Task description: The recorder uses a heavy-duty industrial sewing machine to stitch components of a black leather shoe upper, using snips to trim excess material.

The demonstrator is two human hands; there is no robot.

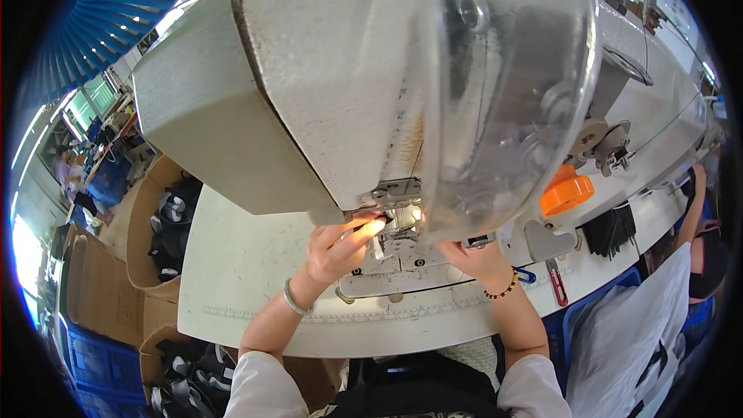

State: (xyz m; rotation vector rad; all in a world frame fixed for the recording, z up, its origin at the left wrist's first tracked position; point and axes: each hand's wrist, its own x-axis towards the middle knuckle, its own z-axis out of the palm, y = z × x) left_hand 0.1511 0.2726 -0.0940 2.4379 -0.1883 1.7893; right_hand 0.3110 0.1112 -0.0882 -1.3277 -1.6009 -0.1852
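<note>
Off-white sewing machine (pixel 325 62) on tabletop (pixel 255 263); left hand (pixel 334 253) beside lit needle area (pixel 403 217), right hand (pixel 480 260) partly hidden near clear guard (pixel 503 124); neither grip can be determined.

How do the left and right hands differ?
The left hand wears a smooth, pale bangle; the right hand, a dark beaded bracelet. The left hand's fingertips are brightly lit; the right hand, partly hidden by the machine, sits outside that glare. Both are gloveless, over the pale table.
</note>
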